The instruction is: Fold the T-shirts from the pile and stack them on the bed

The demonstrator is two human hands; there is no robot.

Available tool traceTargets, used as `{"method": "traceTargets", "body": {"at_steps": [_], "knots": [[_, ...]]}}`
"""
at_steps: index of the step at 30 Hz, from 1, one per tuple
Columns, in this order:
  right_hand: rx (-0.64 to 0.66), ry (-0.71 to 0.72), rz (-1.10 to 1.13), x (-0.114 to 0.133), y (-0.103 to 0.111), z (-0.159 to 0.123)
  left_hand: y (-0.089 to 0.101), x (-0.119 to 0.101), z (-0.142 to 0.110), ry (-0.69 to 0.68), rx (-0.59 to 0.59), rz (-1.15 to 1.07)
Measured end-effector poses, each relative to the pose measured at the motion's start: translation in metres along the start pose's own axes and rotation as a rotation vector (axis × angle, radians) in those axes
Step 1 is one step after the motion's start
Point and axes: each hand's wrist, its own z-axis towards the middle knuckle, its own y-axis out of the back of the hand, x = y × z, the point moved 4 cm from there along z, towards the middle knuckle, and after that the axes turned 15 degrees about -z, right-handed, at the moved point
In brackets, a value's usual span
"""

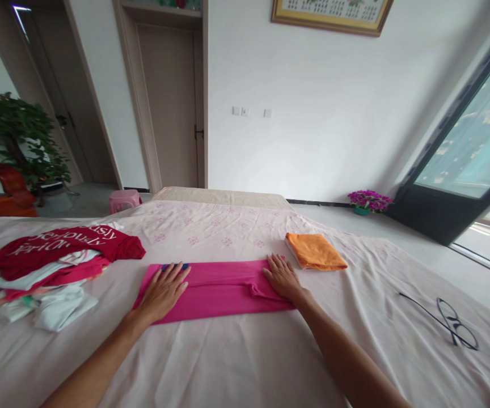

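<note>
A pink garment (219, 297), folded into a long strip, lies on the flowered sheet (228, 362). The left hand (166, 289) rests flat on its left end and the right hand (284, 277) on its right end, both with fingers spread, gripping nothing. Left of the garment is a messy clothes pile (53, 272); just past its right end, a folded orange cloth (316, 252). This looks like the flattening step. A bunched fold (252, 290) by the right hand seems to call for a gentle smoothing push.
</note>
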Motion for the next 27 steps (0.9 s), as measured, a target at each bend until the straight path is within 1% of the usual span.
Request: {"method": "traceTargets", "body": {"at_steps": [3, 6, 8, 10, 12, 14, 15, 17, 19, 21, 25, 27], "knots": [[0.029, -0.048, 0.009, -0.007, -0.006, 0.0, 0.003, 0.017, -0.01, 0.065, -0.075, 0.021], [-0.005, -0.103, 0.02, -0.01, -0.009, 0.0, 0.007, 0.037, -0.016, 0.145, -0.191, -0.002], [-0.04, -0.171, 0.044, -0.015, -0.009, 0.0, 0.014, 0.053, -0.02, 0.248, -0.283, -0.014], [-0.078, -0.267, 0.071, -0.021, -0.004, 0.0, 0.023, 0.066, -0.022, 0.374, -0.325, 0.005], [-0.104, -0.347, 0.083, -0.027, 0.003, 0.0, 0.031, 0.075, -0.024, 0.509, -0.297, 0.042], [-0.091, -0.4, 0.079, -0.031, 0.01, 0.001, 0.038, 0.079, -0.024, 0.627, -0.25, 0.051], [-0.06, -0.422, 0.084, -0.033, 0.012, 0.001, 0.04, 0.08, -0.023, 0.678, -0.233, 0.04], [0.041, -0.447, 0.114, -0.035, 0.015, 0.002, 0.044, 0.077, -0.021, 0.744, -0.188, 0.007], [0.145, -0.445, 0.15, -0.033, 0.015, 0.003, 0.045, 0.071, -0.018, 0.757, -0.137, -0.014], [0.195, -0.427, 0.155, -0.027, 0.014, 0.004, 0.045, 0.065, -0.015, 0.739, -0.117, -0.052], [0.158, -0.425, 0.1, -0.016, 0.01, 0.001, 0.041, 0.06, -0.014, 0.695, -0.169, -0.172], [0.132, -0.4, 0.094, -0.014, 0.009, -0.001, 0.04, 0.059, -0.014, 0.66, -0.202, -0.198]]}}
